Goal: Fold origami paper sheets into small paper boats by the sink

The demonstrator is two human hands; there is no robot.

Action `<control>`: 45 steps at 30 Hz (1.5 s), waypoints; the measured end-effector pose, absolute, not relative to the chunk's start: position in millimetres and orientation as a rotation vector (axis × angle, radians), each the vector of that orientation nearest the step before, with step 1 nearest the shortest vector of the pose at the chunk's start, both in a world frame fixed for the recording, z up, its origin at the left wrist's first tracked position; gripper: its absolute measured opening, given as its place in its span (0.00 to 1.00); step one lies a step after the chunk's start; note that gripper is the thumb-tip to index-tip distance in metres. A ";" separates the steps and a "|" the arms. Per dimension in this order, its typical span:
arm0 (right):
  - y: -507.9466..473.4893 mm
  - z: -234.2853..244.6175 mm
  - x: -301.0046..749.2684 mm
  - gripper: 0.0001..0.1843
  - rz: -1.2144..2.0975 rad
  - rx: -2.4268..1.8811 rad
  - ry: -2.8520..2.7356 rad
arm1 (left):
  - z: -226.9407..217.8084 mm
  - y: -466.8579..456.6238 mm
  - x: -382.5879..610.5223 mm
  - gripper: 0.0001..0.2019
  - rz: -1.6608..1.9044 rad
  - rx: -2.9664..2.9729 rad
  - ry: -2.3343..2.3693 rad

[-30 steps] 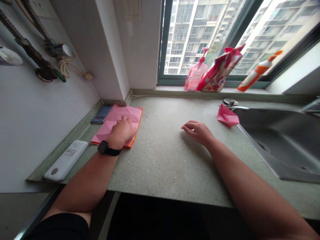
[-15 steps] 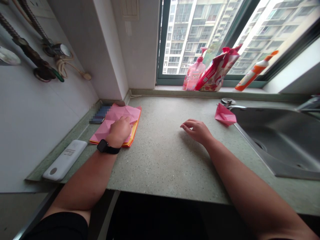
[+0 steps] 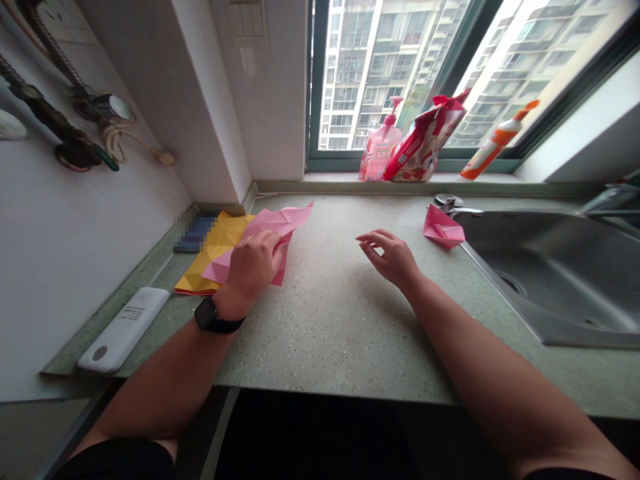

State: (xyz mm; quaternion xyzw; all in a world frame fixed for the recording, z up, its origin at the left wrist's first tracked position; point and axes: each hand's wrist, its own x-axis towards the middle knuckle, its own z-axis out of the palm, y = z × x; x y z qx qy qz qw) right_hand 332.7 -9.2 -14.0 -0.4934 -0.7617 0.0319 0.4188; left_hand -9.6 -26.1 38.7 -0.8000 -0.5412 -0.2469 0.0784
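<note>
- Pink creased sheet (image 3: 295,217) has moved: ½ s ago it lay on top of the stack under the L hand; now it's pulled to the R, partly off the pile, w/ its far R corner tipped up. Darker pink paper shows below the hand, prob. the sheet's underside.
- Yellow creased sheet (image 3: 225,230) is now bared across the L part of the pile, w/ a thin red-orange edge under it. Meaning, as I judge it: the top sheet is coming away singly & the rest stay put.
- Head view (only view), L hand (image 3: 254,262): palm down, knuckles up, thumb on the R side, fingers & thumb apparently closed on the pink sheet; fingertips partly hidden. Black smartwatch (image 3: 206,313) on that wrist; forearm slants up from lower L.
- R hand (image 3: 393,257): well apart from the L, holding nothing, fingers loosely curved & pointing L, small gap btwn thumb & fingers. Can't tell if it touches the speckled countertop (image 3: 320,347). Forearm comes in from lower R.
- Pink folded paper piece (image 3: 445,229): beyond the R hand, at the near L corner of the stainless sink (image 3: 575,293).
- Far L: phone-like item (image 3: 200,235), pixelated, just beside the stack; white power bank (image 3: 125,330) nearer the viewer.
- Windowsill, L to R: pink pump bottle (image 3: 380,150), red-&-white bag (image 3: 425,147), orange-&-white bottle (image 3: 495,147).
</note>
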 end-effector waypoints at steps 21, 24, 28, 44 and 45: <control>-14.7 -12.1 323.5 0.12 0.153 -1.304 -2.350 | -8.4 -42.2 38.6 0.27 -0.334 -3.004 -1.383; -15.4 -13.9 319.6 0.12 0.260 -1.340 -2.430 | -11.5 -41.2 39.9 0.31 -0.185 -3.077 -1.355; -16.9 -14.1 313.3 0.14 0.179 -1.558 -2.362 | -15.3 -45.6 48.9 0.36 -0.071 -3.132 -1.290; 15.9 -50.6 333.1 0.32 0.204 -1.693 -2.379 | -19.5 -51.3 58.1 0.37 0.014 -3.112 -1.310; 18.8 -50.9 339.4 0.32 0.195 -1.739 -2.339 | -19.4 -51.1 57.6 0.37 0.018 -3.115 -1.313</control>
